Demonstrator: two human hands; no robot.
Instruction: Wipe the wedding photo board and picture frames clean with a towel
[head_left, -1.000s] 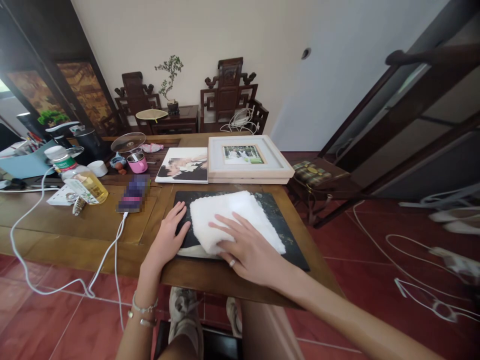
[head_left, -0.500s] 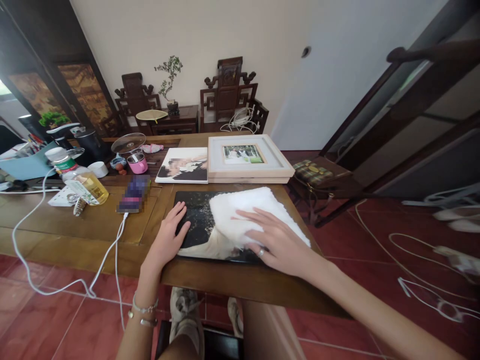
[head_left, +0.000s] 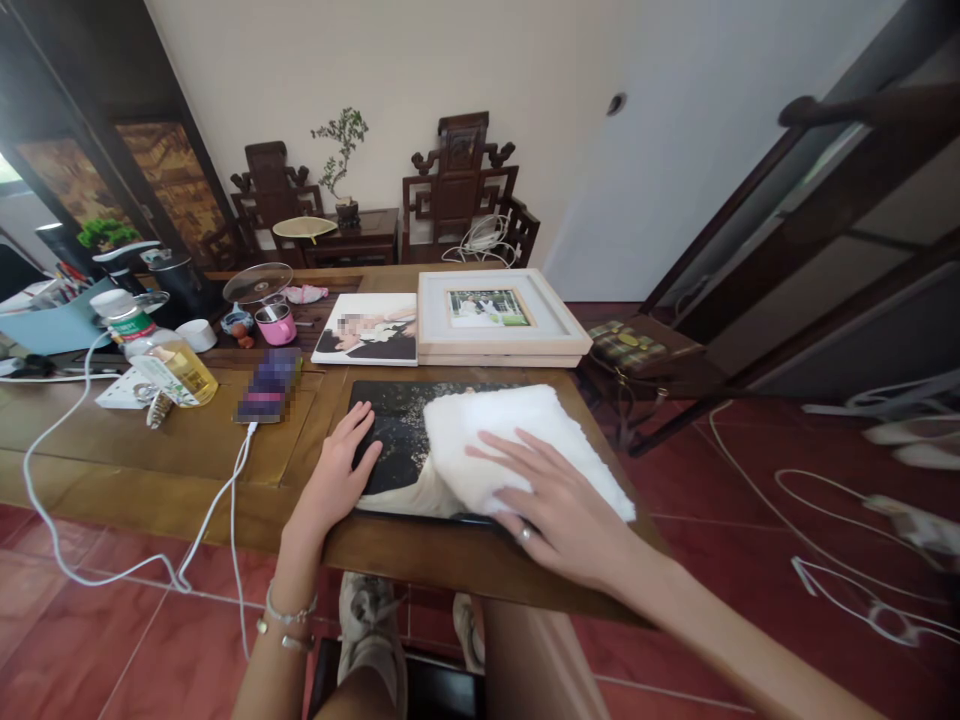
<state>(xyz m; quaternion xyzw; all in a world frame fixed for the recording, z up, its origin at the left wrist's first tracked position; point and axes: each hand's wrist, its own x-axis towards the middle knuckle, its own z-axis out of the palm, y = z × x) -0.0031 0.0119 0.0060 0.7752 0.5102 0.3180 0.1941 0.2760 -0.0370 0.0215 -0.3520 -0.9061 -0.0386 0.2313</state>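
A dark photo print lies flat near the front edge of the wooden table. A folded white cloth covers its right part. My right hand lies flat on the cloth with fingers spread, pressing it down. My left hand rests open on the print's left edge, holding it still.
A white framed photo and an unframed print lie behind. A phone with a white cable, an oil bottle and a pink cup sit left. Carved chairs stand at the wall; a stool is right.
My right hand has slid the cloth from the print's middle to its right side, uncovering the left part, then drawn it slightly toward me. My left hand has stayed put.
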